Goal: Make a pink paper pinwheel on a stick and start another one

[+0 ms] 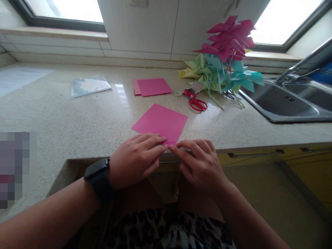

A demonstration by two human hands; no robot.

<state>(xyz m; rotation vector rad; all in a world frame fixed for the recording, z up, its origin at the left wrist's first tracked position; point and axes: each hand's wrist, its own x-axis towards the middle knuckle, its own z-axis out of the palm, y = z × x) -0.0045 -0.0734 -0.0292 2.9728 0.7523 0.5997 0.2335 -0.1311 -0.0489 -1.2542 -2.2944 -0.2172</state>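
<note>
The speckled pale stone surface (77, 121) carries a square pink paper sheet (160, 122) lying flat near its front edge, corner toward the person. The left hand (136, 159) and right hand (201, 164) meet there, fingers (155, 141) narrowed and pinching that near corner. Judgement: align the edges squarely before pressing any crease flat.

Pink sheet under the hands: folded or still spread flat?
Spread flat: the pink sheet lies as one square on the counter, both hands pinching its near corner.
</note>
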